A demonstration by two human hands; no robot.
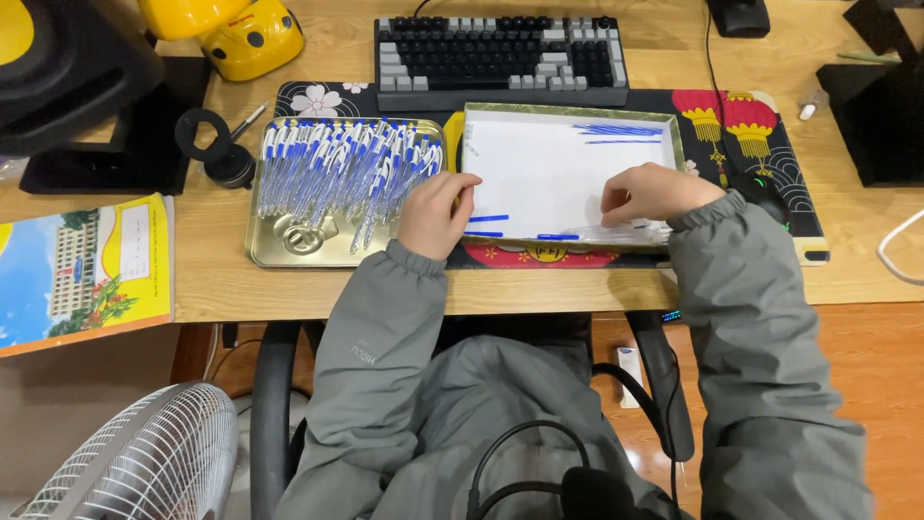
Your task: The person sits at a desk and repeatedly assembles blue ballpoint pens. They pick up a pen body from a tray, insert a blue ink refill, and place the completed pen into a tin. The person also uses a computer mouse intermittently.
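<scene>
We note a few blue pens [616, 129] lying in the white box [568, 164], most still heaped in the gold tray [265, 252]; left hand [438, 214] curled, holding nothing visible, right hand [654, 193] pinching clear pen parts [626, 232].

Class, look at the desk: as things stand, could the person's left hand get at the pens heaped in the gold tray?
Probably yes. The left hand rests at the right edge of the gold tray, right beside the pens, and nothing lies between them.
</scene>
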